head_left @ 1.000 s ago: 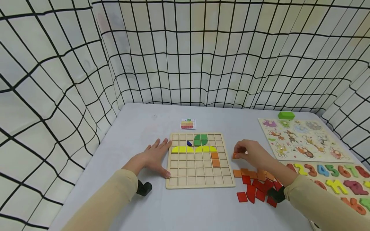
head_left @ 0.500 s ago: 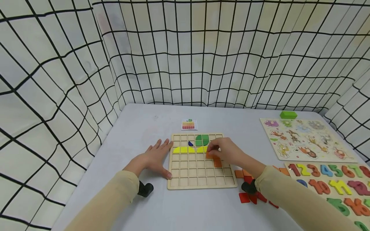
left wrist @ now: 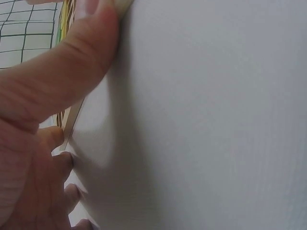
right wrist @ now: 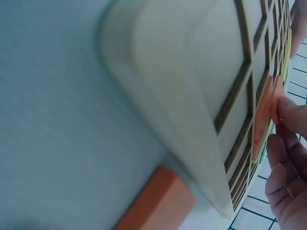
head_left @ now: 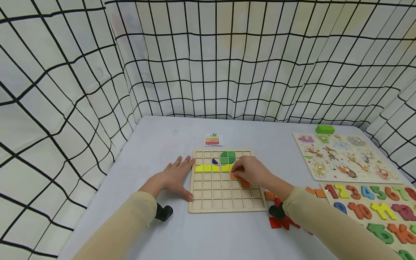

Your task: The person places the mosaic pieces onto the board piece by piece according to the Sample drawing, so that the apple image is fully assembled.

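Observation:
My right hand (head_left: 255,171) pinches a square orange tile (head_left: 233,176) over the wooden grid board (head_left: 208,195), just under the right yellow pieces. In the right wrist view, thumb and fingertips hold this tile (right wrist: 277,98) tilted at the grid's ridges, beside orange tiles lying in the board. Another orange tile (head_left: 245,184) shows below the right hand. Fingers spread, my left hand (head_left: 172,179) rests at the board's left edge, its thumb (left wrist: 93,43) against that edge. Green quarter pieces (head_left: 228,157), a small blue piece (head_left: 215,161) and yellow pieces (head_left: 207,168) sit in the upper rows.
A small picture card (head_left: 213,139) lies behind the board. Loose red tiles (head_left: 274,222) and orange tiles (head_left: 269,195) lie right of it, partly under the right forearm. Farther right are an animal puzzle (head_left: 341,159), a number puzzle (head_left: 370,200) and a green block (head_left: 325,129).
My right hand has carried the orange tile leftward from beside the board onto the grid, then shifted only slightly. The left hand has stayed at the board's left edge.

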Motion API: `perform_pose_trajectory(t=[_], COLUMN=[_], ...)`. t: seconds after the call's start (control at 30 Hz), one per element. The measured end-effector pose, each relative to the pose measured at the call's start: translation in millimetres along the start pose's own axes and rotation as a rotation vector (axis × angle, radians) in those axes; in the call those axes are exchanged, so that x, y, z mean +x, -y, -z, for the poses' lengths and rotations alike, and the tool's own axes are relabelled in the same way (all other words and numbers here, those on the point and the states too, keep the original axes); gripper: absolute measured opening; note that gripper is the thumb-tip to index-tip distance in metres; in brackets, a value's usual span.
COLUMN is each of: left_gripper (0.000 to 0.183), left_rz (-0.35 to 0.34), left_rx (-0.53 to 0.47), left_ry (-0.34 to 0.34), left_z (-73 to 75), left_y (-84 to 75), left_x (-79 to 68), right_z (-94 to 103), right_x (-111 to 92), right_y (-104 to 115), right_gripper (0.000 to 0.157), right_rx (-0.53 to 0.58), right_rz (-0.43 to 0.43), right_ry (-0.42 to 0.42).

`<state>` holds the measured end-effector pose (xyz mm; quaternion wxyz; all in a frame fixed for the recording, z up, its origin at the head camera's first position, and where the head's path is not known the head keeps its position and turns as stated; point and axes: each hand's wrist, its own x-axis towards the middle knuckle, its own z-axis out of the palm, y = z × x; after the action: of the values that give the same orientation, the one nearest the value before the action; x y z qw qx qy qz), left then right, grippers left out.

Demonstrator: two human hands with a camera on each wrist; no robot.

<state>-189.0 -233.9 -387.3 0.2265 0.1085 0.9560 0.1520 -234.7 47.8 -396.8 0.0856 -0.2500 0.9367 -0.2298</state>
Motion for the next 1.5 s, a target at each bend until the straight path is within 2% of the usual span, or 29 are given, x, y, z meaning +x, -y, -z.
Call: perform_pose_trajectory(t=[0.4,0.53,0.67,0.83,0.97,1.1,1.2,1.33,1.5], left_gripper=[0.131,0.131,0.131,0.13,0.131,0.132,0.132,0.133,0.132], left_rz=[-0.009,-0.006,-0.006,-0.002,0.006,0.011,0.01,0.005,0.001], left_rx=[-0.002,-0.007,-0.011,-0.005,-0.001,0.005,0.007,0.012,0.019], left_ry=[-0.01,-0.006,-0.001,0.003,0.006,0.007,0.009,0.01,0.008], left_z=[0.6,-0.5,-1.9,-1.7,-0.4,1.3,1.9,1.4,0.3], left_y=[-0.1,-0.3,-0.3,-0.3,-0.4,0.2,0.6,1.0,0.4], left_x=[0.2,0.1,1.2,2.2,2.3,2.4,2.6,3.4,4.2], right_z=[-0.7,2.3,16.0,37.8,46.3,46.2,43.1,38.2,35.3], right_x=[0,-4,-15,-36,-56,-73,-82,-86,-89], right_y=[4,3,-7,-34,-51,-59,-62,-64,-63], right_gripper=[0.007,0.009,0.01,0.009,0.011,0.014,0.015,0.015,0.013], right_rx=[-0.076,-0.066,-0.042,-0.035,-0.036,-0.011,-0.018,-0.072,-0.071], right_rz=[0.018,0.013,0.031,0.058,0.007,-0.028,0.014,0.076,0.081], right_ry=[-0.017,-0.013,-0.015,-0.019,0.027,0.106,0.14,0.133,0.109])
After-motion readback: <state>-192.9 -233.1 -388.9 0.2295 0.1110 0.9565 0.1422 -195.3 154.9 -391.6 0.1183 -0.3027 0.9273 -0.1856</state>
